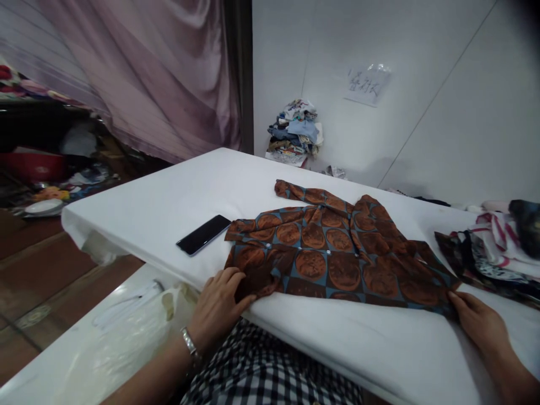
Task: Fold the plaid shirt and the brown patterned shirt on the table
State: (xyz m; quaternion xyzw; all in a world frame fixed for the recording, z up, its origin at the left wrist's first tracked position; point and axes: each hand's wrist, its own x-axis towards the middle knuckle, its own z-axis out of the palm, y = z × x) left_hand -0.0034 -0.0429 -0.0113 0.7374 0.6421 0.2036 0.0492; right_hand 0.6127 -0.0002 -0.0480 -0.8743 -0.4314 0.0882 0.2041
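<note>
A brown and blue shirt with large round motifs and small white buttons lies spread on the white-covered table, one sleeve stretched toward the far side. Its lower left corner is bunched under the curled fingers of my left hand, which grips the cloth by the table's near edge. At the opposite end, my right hand pinches the shirt's right edge between thumb and fingers. Some fingertips of both hands are hidden by cloth or by the hands. A dark-screened phone rests just left of the shirt.
Folded clothes are stacked against the white wall, below a paper sign. More garments lie at the right. A clear plastic bag sits on a lower white surface at the near left. A pink curtain hangs behind.
</note>
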